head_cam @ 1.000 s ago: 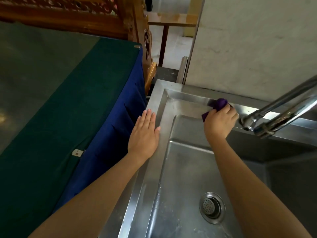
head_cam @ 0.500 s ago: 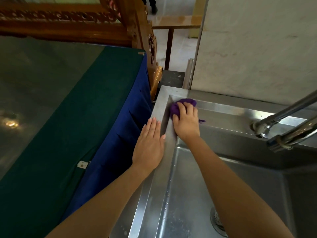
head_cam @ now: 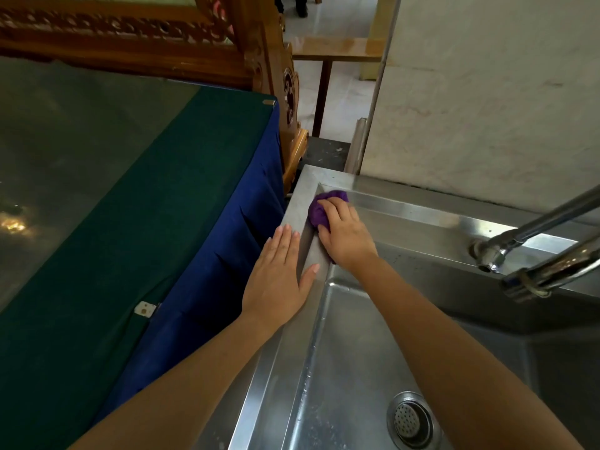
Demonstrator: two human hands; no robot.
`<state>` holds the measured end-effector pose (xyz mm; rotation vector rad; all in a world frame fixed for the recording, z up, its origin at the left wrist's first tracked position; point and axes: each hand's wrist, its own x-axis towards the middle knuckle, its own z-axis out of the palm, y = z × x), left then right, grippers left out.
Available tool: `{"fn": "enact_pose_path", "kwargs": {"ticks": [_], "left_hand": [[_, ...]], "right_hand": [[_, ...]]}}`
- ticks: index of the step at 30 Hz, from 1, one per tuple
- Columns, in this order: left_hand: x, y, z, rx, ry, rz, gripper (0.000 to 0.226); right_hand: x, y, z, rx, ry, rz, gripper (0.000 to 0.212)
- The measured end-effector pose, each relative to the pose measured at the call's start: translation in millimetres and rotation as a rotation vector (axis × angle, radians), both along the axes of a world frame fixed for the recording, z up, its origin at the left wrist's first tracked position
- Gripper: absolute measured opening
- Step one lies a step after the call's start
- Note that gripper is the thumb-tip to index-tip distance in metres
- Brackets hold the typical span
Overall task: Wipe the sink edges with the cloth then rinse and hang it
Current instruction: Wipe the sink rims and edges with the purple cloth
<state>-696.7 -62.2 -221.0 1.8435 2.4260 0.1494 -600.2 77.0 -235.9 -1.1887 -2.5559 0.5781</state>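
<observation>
2 bare forearms reach forward over the steel sink [head_cam: 296,203], side by side. The left hand [head_cam: 277,280] lies palm down on the sink's left rim with its fingers straight and pressed together, pointing away from the person. Its thumb is spread out to the inner edge of the rim, and it holds nothing. The right forearm crosses the basin at a slant, and the right hand [head_cam: 345,237] sits just beyond and to the right of the left hand's fingertips, close to them but apart. Its fingers curl down over the cloth [head_cam: 319,211], gripping it and pressing it against the metal.

That cloth is purple and bunched into a small wad, about half of it hidden under the fingers. It rests in the far left corner of the sink, where the left rim meets the back ledge. The metal around it looks dull and streaked.

Lower in the basin sits the round drain strainer [head_cam: 410,418], with water drops scattered near it. At the right, a chrome tap [head_cam: 496,250] hangs over the back ledge. Left of the sink stands a table with a green top [head_cam: 130,190] and a blue skirt [head_cam: 227,254].
</observation>
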Motion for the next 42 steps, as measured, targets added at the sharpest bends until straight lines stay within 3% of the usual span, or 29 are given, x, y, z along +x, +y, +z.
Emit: {"fn": "enact_pose_path", "kwargs": {"ticks": [5, 8, 11, 16, 19, 25, 31, 34, 38, 42], "left_hand": [[-1, -1, 1, 0.0, -0.006, -0.008, 0.078], [0, -1, 1, 0.003, -0.024, -0.012, 0.08], [-1, -1, 0, 0.007, -0.022, -0.014, 0.08], [0, 0, 0, 0.003, -0.005, -0.015, 0.08], [-1, 0, 0, 0.004, -0.005, -0.013, 0.079], [-1, -1, 1, 0.015, -0.023, -0.015, 0.077], [-1, -1, 3, 0.013, -0.053, -0.006, 0.078], [-1, -1, 1, 0.007, -0.05, -0.01, 0.079], [-1, 0, 1, 0.01, -0.047, -0.008, 0.079], [-1, 0, 3, -0.008, -0.048, -0.015, 0.084]], "right_hand": [[-7, -1, -1, 0.001, 0.051, -0.055, 0.051], [10, -6, 0, -0.043, 0.163, 0.11, 0.049], [31, -14, -6, 0.057, 0.093, 0.284, 0.048], [3, 4, -1, 0.117, -0.07, -0.015, 0.049], [-7, 2, -1, 0.077, -0.014, -0.097, 0.047], [17, 10, 18, -0.005, -0.049, 0.217, 0.05], [-6, 54, 27, 0.081, 0.106, -0.134, 0.051], [-31, 53, 11, 0.126, 0.047, -0.109, 0.055], [-50, 40, 7, 0.12, 0.19, -0.031, 0.047], [-40, 32, 4, 0.092, 0.205, 0.088, 0.044]]}}
